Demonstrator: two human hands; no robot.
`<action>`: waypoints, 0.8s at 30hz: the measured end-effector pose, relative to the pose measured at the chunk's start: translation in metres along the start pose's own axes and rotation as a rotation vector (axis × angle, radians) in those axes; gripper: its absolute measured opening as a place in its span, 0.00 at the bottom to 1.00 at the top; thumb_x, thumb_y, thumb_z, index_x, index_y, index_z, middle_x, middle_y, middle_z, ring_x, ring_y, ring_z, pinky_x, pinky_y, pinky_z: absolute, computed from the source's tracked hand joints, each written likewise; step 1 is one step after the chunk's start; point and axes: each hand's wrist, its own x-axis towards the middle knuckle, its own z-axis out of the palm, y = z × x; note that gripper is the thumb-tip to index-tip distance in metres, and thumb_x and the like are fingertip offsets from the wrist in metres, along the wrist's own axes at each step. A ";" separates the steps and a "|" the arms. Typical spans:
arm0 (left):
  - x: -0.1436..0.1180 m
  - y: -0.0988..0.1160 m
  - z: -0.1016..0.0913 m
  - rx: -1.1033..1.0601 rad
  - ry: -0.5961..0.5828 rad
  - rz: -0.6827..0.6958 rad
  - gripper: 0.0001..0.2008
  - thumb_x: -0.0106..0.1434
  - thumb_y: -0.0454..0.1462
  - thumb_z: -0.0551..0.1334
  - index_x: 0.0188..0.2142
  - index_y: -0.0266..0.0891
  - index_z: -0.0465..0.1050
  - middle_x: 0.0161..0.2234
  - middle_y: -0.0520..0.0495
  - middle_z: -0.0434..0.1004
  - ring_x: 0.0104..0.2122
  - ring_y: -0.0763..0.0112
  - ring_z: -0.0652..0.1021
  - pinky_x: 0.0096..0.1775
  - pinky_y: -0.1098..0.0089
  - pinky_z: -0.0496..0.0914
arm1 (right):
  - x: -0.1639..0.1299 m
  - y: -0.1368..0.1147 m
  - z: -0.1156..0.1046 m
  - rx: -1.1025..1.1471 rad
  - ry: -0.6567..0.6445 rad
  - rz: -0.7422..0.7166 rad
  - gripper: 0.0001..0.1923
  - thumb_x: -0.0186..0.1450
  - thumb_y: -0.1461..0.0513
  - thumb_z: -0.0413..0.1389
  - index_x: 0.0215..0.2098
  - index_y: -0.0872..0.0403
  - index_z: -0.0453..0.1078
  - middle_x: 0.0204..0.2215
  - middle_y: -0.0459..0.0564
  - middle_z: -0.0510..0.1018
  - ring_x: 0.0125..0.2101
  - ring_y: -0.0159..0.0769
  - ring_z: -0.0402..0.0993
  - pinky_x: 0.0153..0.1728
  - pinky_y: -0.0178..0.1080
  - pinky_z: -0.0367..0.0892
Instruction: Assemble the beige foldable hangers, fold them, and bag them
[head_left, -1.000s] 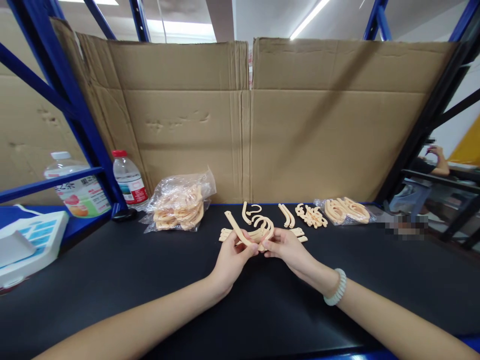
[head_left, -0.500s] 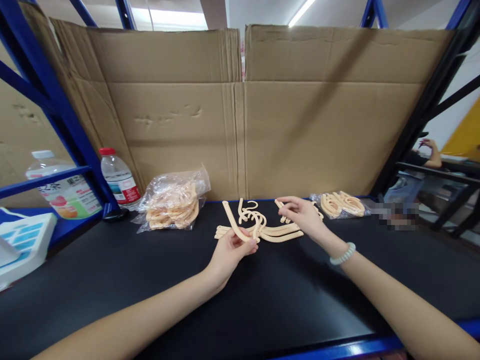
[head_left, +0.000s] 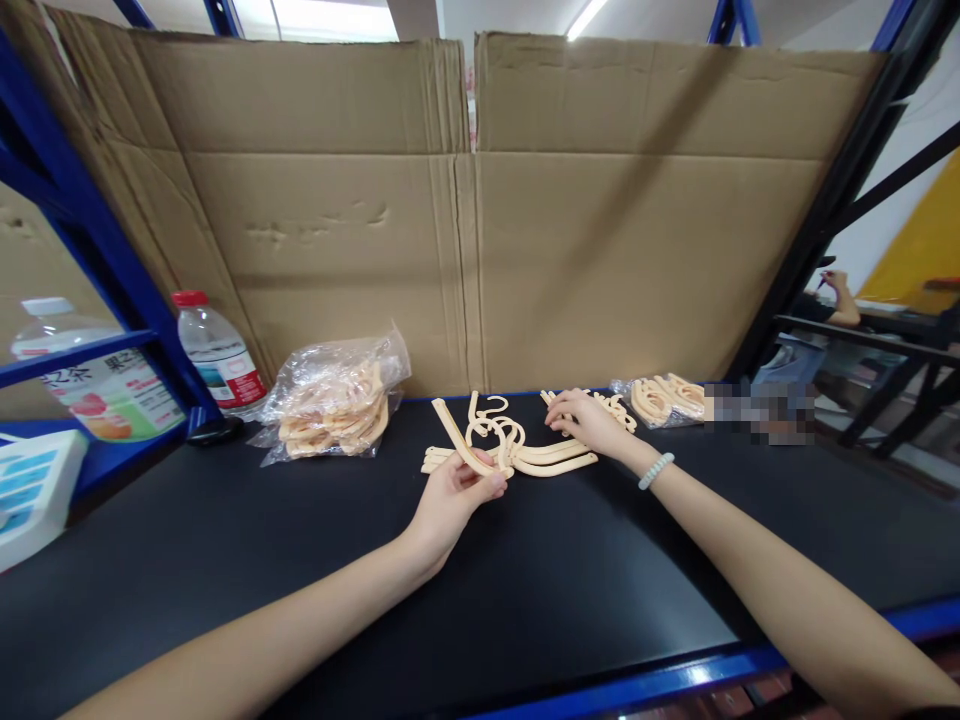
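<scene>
My left hand (head_left: 457, 493) is closed around a curved cream plastic hanger arm (head_left: 451, 432), which slants up to the left above the table. Just behind it lie several cream hangers, their long arms (head_left: 555, 461) side by side and their hooks (head_left: 495, 403) toward the back. My right hand (head_left: 589, 422) reaches over a small heap of cream hanger parts (head_left: 619, 407), fingers bent and apart at the heap's left side. Its fingertips are close to the pieces; I cannot tell whether they touch one. A beaded bracelet (head_left: 656, 471) circles the right wrist.
Bagged cream parts (head_left: 334, 405) stand at the left back, another clear bag (head_left: 667, 398) at the right. A red-capped water bottle (head_left: 221, 355) and a larger bottle (head_left: 97, 375) are far left, near a white-and-blue device (head_left: 37, 495). Cardboard (head_left: 360, 220) walls off the back.
My right hand has lowered toward the heap of hanger parts, its fingers spreading. The left hand still holds the hanger arm. The whole view has shifted slightly.
</scene>
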 end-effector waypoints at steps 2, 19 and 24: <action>0.000 0.000 0.000 -0.008 -0.003 0.002 0.18 0.47 0.37 0.74 0.34 0.35 0.68 0.29 0.51 0.77 0.31 0.74 0.76 0.38 0.72 0.72 | -0.001 -0.004 -0.004 0.091 0.113 0.047 0.08 0.61 0.59 0.55 0.30 0.53 0.75 0.33 0.52 0.78 0.35 0.40 0.72 0.41 0.44 0.66; 0.000 -0.003 0.002 0.109 0.014 0.092 0.22 0.50 0.38 0.71 0.40 0.39 0.61 0.29 0.53 0.74 0.27 0.74 0.76 0.35 0.69 0.71 | -0.030 -0.093 0.029 1.131 0.420 0.509 0.33 0.47 0.62 0.68 0.50 0.48 0.63 0.41 0.46 0.73 0.31 0.31 0.74 0.35 0.37 0.69; -0.002 0.000 0.002 0.138 -0.024 0.094 0.21 0.51 0.37 0.70 0.38 0.39 0.60 0.30 0.53 0.74 0.29 0.73 0.75 0.34 0.70 0.70 | -0.033 -0.090 0.036 1.248 0.071 0.521 0.24 0.50 0.63 0.67 0.44 0.54 0.69 0.32 0.46 0.74 0.34 0.33 0.74 0.43 0.39 0.70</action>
